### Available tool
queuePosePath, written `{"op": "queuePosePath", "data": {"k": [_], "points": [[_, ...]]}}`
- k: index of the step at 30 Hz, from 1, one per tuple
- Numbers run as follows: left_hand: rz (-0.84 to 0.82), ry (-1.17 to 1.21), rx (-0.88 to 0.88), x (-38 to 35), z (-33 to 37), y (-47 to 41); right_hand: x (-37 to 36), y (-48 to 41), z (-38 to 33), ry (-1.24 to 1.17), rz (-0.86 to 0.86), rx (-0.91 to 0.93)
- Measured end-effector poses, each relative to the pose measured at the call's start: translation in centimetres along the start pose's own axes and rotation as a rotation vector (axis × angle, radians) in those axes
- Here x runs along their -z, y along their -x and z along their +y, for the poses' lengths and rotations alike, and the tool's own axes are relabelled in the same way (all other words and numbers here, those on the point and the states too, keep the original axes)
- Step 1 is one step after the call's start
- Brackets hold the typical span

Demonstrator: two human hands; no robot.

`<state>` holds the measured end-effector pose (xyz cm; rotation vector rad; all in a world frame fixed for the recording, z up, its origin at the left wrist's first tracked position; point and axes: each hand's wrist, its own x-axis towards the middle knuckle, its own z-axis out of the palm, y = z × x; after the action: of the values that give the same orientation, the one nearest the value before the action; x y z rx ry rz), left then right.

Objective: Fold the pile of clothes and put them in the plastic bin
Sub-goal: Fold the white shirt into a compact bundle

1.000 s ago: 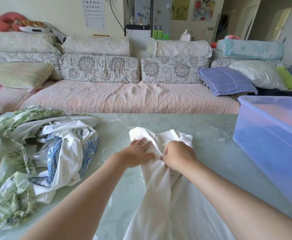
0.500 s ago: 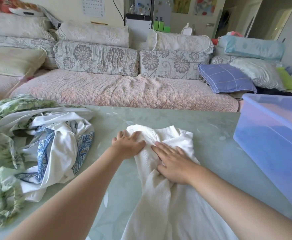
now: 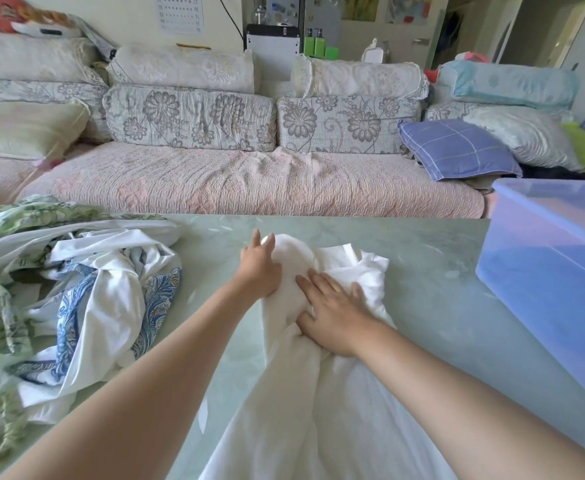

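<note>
Since a second ago both hands have let go of the bunched middle of the white garment and opened out. The right hand went flat first. The left hand has since slid outward and away, towards 11 o'clock, along the left flank of the raised hump of cloth.

Now the left hand's fingers reach nearly straight, laid against that hump with the tips at its far edge. The right hand lies palm down with fingers spread wide, pressing the cloth onto the table. Neither hand is gripping anything.

The garment lies at 12 o'clock, straight ahead of the person. Its far end is still lumpy, and the rest trails back to 6 o'clock off the near edge of the view.

The change reads as a shift from gathering to smoothing: the piece is being flattened so it can take a clean fold, which has not yet been made.

The pile of clothes waits at 9 o'clock, unfolded. The plastic bin stands at 3 o'clock, well apart from the garment, so the task is at an early stage.
</note>
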<state>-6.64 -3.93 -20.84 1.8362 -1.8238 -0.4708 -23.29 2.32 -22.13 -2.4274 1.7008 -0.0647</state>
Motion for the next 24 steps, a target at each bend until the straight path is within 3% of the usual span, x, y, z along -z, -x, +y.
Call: {"op": "queuePosePath", "data": {"k": [3, 7, 10, 13, 15, 17, 24], "points": [[0.118, -0.101, -0.11, 0.4, 0.2, -0.2, -0.1, -1.3, 0.0, -0.007, 0.013, -0.033], [-0.243, -0.252, -0.31, -0.2, 0.0, 0.1, 0.4, -2.5, 0.0, -0.031, 0.0, -0.063], [-0.332, -0.449, -0.561, -1.3, -1.4, 0.0, 0.8, -2.4, 0.5, -0.051, -0.045, -0.033], [-0.345, -0.38, -0.452, -1.0, -1.2, 0.6, 0.7, -1.7, 1.0, -0.036, -0.016, 0.029], [-0.198, -0.285, -0.355, -0.6, -0.6, 2.0, 0.4, -1.1, 1.1, -0.02, -0.003, 0.052], [-0.201, -0.234, -0.222, -0.3, -0.1, 3.2, 0.4, -0.5, 0.9, -0.015, -0.013, 0.044], [-0.243, -0.201, -0.092, 3.4, 1.1, 8.7, 1.6, 3.2, 0.1, -0.028, -0.103, -0.011]]}}
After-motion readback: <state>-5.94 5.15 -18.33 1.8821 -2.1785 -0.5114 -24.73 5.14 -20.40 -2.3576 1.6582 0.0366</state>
